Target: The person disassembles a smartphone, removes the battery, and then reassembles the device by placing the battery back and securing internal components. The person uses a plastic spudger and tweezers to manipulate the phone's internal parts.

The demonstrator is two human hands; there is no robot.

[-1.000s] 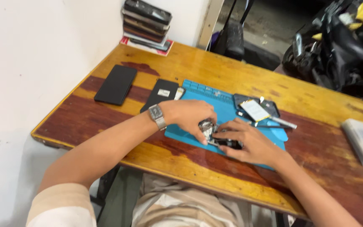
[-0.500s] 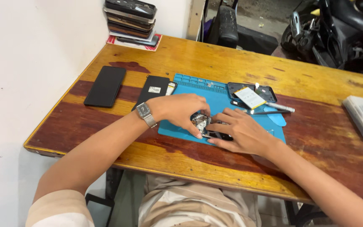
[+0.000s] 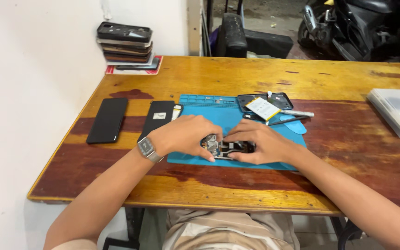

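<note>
From the head camera, an opened phone (image 3: 228, 149) with its back off lies on the blue repair mat (image 3: 218, 113), long axis running 9 to 3 o'clock. The left hand (image 3: 184, 136) curls narrowly over its 9 o'clock end, fingertips pressing the exposed board. The right hand (image 3: 260, 143) clasps the 3 o'clock end, fingers closed along the edge. Both hands touch it equally. At 1 o'clock sit a loose battery (image 3: 262, 108) and tweezers (image 3: 289, 121); two dark phones (image 3: 109, 119) lie at 9 o'clock.

worn wooden table (image 3: 237, 78) against white wall (image 3: 28, 69) on left, dark floor beyond far edge, parked scooter (image 3: 348, 23) and black seat (image 3: 231, 34) behind, even soft light
</note>
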